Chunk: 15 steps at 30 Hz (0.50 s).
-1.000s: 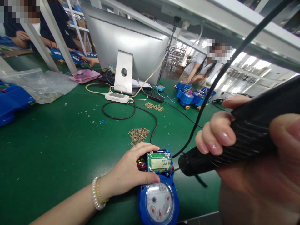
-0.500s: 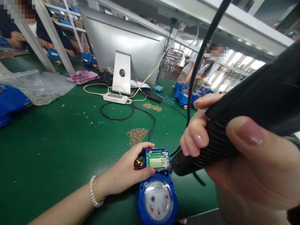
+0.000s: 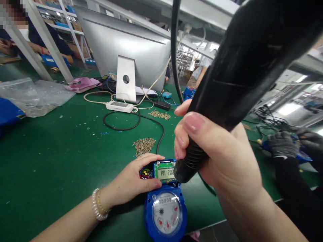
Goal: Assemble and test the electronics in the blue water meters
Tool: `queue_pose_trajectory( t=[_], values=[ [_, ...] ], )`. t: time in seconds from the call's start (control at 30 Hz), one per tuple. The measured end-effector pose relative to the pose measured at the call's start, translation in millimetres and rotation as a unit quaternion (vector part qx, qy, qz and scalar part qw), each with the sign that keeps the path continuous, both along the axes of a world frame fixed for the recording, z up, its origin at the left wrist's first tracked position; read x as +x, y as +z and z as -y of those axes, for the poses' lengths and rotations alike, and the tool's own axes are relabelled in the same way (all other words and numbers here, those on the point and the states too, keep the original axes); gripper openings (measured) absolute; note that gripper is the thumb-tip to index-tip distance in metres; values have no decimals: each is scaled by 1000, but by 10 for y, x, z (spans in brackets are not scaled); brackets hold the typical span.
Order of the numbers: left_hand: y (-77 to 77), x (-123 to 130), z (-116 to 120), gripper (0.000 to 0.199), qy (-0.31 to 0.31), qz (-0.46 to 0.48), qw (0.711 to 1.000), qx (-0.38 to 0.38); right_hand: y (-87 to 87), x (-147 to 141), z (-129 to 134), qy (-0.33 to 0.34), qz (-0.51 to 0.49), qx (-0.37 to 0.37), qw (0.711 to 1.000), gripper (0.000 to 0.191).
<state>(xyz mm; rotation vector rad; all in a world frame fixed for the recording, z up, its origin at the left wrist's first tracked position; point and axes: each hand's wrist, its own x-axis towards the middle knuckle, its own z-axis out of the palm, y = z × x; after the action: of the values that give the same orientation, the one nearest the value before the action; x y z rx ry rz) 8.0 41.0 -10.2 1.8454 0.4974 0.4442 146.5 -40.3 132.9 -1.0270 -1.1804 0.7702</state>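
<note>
- Currently, the left hand [image 3: 128, 178] is clamping the blue water meter [image 3: 163, 189] around its upper compartment, thumb along the lower rim, forefinger along the top.
- The right hand [image 3: 227, 154] is wrapping firmly around a black corded electric screwdriver [image 3: 227, 80], whose nose is covering the display's right end; its bit is hiding, so I cannot tell whether it is touching a screw.
- The meter is lying near the bench's [image 3: 75, 161] near edge, dial up.
- Working well here probably means bringing the driver upright, pressing lightly, sparing the display and wires, and bracing the housing against twisting.
- The open compartment is holding a green circuit board [image 3: 165, 165] and an LCD [image 3: 164, 173] reading "PN 200", partly covered; wires are showing at its left.
- Toward the bench's left side, a clear plastic bag [image 3: 22, 95] is lying crumpled, its contents unclear.
- Brass-coloured screws [image 3: 144, 146] are lying loose beyond the meter, uncontained.
</note>
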Motion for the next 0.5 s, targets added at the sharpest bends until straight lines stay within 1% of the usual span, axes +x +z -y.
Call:
queue_pose_trajectory(
  t=[0.17, 0.37, 0.5],
  values=[
    [-22, -3, 4, 48, 8, -19, 1000, -7, -8, -1, 39, -5, -15, -4, 1000, 16],
    [-31, -12, 8, 48, 6, -18, 1000, -5, -35, 23, 58, -5, -39, 5, 999, 19],
    [-30, -4, 4, 47, 7, -14, 1000, -2, -67, 49, 54, 11, -39, 5, 999, 23]
  ],
)
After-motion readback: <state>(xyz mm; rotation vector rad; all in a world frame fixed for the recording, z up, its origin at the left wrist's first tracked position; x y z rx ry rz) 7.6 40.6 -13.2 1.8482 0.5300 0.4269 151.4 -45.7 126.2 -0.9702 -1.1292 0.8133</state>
